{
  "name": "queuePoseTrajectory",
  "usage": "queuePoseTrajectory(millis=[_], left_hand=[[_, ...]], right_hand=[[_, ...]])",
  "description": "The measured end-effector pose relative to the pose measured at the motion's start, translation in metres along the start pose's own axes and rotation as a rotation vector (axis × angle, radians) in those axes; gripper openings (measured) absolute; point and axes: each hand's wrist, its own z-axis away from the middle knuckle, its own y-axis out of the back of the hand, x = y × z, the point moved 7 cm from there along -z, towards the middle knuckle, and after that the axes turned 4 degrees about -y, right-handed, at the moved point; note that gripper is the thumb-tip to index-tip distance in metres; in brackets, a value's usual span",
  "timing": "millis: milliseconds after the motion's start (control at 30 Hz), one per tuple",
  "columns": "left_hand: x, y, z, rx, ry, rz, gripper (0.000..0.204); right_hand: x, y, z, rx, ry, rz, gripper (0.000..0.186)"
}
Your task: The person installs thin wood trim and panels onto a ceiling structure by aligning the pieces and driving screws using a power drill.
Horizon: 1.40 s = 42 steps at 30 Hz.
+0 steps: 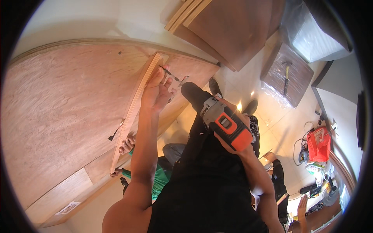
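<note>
Both arms (146, 143) reach forward, right hand (224, 143) gripping a drill (223, 118).

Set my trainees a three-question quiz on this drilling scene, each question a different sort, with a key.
1. Multiple choice: which hand grips the drill?
A) left
B) right
C) both

2. True or false: the hammer lies on the wrapped board.

3. Fill in the gap: the tip of the drill's long ____ is by the fingers of the left hand.

Key:
1. B, the right hand.
2. True.
3. Bit.
</note>
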Motion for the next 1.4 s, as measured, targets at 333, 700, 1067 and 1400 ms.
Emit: queuePoseTrajectory(millis=[333,700,1067,1400], left_hand=[[-0.003,0.001,-0.002,0.024,0.089,0.050,0.024],[-0.006,0.006,-0.003,0.049,0.103,0.073,0.020],[-0.005,0.003,-0.001,0.039,0.162,0.229,0.038],[0.008,0.013,-0.007,0.142,-0.278,0.493,0.041]], right_hand=[[0.009,-0.001,-0.003,-0.047,-0.073,-0.098,0.060],[0.014,-0.005,-0.008,0.018,-0.042,-0.213,0.058],[0.014,-0.005,-0.012,0.005,-0.008,-0.206,0.056],[0.016,-0.006,-0.015,-0.045,0.015,-0.158,0.058]])
